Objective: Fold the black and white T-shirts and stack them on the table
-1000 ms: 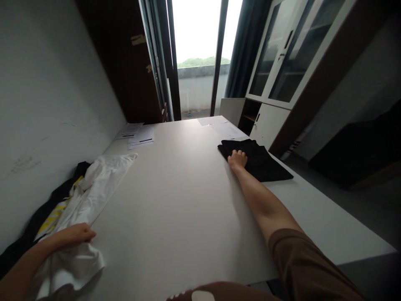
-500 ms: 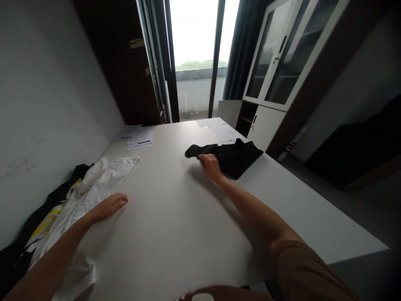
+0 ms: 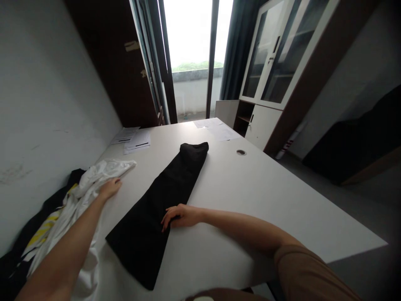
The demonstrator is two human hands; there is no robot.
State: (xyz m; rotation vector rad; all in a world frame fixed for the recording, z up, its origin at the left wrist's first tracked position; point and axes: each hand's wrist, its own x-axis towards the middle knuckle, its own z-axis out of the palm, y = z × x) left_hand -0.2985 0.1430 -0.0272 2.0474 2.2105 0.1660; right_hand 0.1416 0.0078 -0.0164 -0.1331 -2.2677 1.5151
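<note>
A long black folded piece of cloth, apparently a garment, lies slantwise across the white table. My right hand rests on its right edge, with bent fingers lying over the fabric and slightly apart. To the left, my left hand is at the edge of a crumpled white garment. Its fingers are curled in, and whatever they may hold is hidden. The white garment lies along the wall side of the table, partly under my left forearm.
Black cloth with yellow patches is heaped against the wall. Paper sheets lie at the back left and more papers at the far edge. A round cable hole is set in the tabletop. White cabinets stand beyond.
The black cloth has come from the far right to the middle and now lies stretched toward me. My right hand has moved nearer and left; my left hand has shifted forward and curled its fingers.
</note>
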